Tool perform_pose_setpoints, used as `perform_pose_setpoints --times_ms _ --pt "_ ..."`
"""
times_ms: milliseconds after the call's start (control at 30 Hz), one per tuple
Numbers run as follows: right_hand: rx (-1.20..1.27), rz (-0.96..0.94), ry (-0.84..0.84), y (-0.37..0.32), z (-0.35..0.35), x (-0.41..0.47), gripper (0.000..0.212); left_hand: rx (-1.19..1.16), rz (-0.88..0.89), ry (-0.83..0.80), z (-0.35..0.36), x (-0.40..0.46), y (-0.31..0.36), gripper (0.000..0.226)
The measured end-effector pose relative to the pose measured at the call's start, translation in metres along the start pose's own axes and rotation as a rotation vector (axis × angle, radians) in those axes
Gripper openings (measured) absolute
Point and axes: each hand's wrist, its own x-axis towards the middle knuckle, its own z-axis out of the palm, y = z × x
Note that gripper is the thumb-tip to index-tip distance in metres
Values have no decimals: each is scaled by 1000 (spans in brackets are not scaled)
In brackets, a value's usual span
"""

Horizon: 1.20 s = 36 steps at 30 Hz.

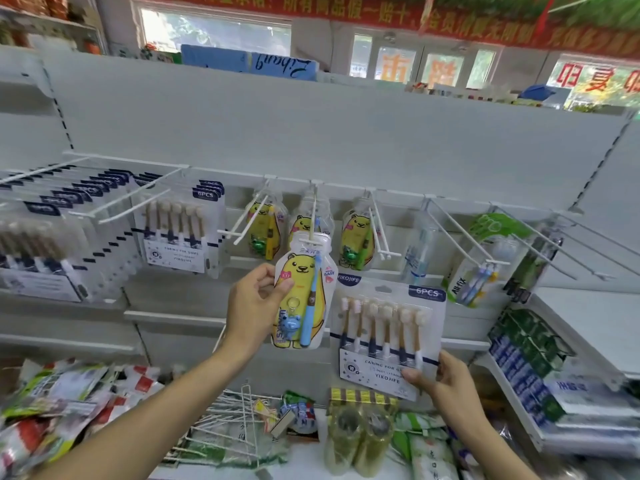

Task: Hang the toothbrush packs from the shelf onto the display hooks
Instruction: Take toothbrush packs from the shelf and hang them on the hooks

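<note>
My left hand [254, 303] pinches the left edge of a yellow bear toothbrush pack [302, 292] with a blue brush and blue keychain. The pack's top slot sits at the tip of a white display hook [313, 216], in front of a like pack hanging further back. My right hand [446, 379] grips the bottom edge of a six-piece toothbrush pack [388, 337], held upright below the hook rail and to the right of the bear pack.
More bear packs [356, 237] hang on neighbouring hooks. Six-piece packs [180, 230] fill the hooks at left. Bare hooks [460, 233] and other brush packs [474, 275] are at right. Loose white hooks [235, 424] and mixed goods lie on the lower shelf.
</note>
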Motion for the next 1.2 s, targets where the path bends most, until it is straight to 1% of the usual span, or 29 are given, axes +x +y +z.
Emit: perform_pose_setpoints --times_ms 100,267,400,500,567,633,700,767,800,900,1000,1067,1133,1200 --pt "-38 -16 -14 0 2 3 22 -5 -29 28 5 7 0 3" --pt "-50 -6 -15 2 2 8 22 -67 -155 23 15 40 -11 6" --pt "-32 19 1 2 -4 6 20 -43 -168 22 25 75 -25 3" --pt "-9 51 -8 1 -9 1 20 -16 -130 12 32 92 -34 1" --pt "21 75 -21 0 -12 -3 22 -18 -124 -2 37 100 -38 13" --pt "26 90 -37 0 -13 -6 24 -34 -178 -11 41 106 -45 20" --pt "28 97 -51 -1 -13 -9 25 -52 -231 -3 45 112 -56 16" --pt "23 96 -49 -2 -12 -10 25 -78 -260 9 46 116 -69 7" --pt "21 94 -50 -3 -10 -11 26 -86 -268 14 45 117 -73 9" --pt "18 89 -70 -8 -4 -11 25 -106 -257 29 40 110 -68 41" --pt "18 77 -91 -15 5 -12 24 -47 -180 30 34 94 -53 54" --pt "26 65 -108 -20 14 -13 24 -8 -165 32 25 83 -48 64" --pt "31 54 -132 -25 26 -15 24 -9 -170 4 10 66 -44 64" --pt "42 52 -162 -30 40 -16 24 -110 -190 -76 -9 40 -39 61"
